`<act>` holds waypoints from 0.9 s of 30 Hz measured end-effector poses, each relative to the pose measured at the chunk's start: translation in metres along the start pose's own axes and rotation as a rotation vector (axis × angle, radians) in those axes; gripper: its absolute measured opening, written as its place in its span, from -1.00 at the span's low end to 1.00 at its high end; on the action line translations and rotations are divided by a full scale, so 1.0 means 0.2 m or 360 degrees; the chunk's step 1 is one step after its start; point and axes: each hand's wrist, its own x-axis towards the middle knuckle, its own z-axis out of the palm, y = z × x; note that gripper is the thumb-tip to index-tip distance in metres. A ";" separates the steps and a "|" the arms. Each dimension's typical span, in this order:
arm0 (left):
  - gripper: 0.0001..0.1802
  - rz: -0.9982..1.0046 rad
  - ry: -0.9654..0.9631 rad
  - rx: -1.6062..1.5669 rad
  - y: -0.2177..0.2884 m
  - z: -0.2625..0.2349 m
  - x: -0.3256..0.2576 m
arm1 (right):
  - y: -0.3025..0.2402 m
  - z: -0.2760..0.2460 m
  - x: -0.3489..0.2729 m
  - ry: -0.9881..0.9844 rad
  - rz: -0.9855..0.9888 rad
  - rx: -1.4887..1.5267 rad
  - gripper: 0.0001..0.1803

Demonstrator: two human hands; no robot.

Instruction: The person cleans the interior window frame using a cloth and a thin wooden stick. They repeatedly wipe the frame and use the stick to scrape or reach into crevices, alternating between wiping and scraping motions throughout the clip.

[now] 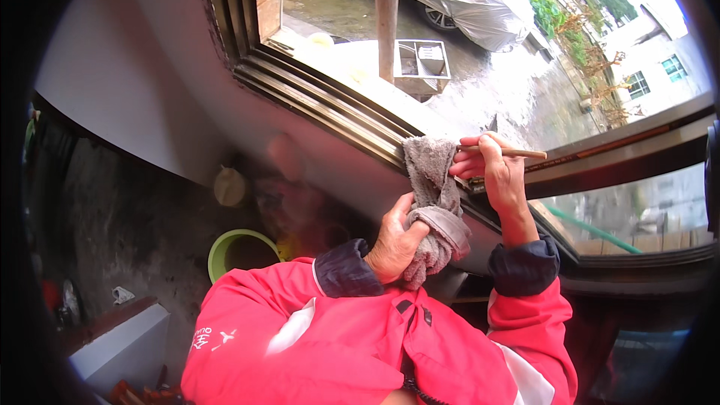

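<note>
Left hand (394,244): clenched around the lower bunch of a grey rag (435,206).
Right hand (495,169): grips a thin wooden stick (517,153), pressing the rag's upper end into the window track (330,109).
Nearby: green bucket (219,251) below.

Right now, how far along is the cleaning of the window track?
Done: cannot tell; no cleaned stretch stands out. In hand: the left hand grips the grey cloth, draped onto the window track, while the right hand holds a thin wooden stick there. Left: the track up-left, apparently.
</note>
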 end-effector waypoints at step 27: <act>-0.40 -0.0285 -0.0299 -0.0302 0.31 -0.14 -0.04 | 0.15 0.19 -0.15 -0.0507 0.0106 0.0678 -0.63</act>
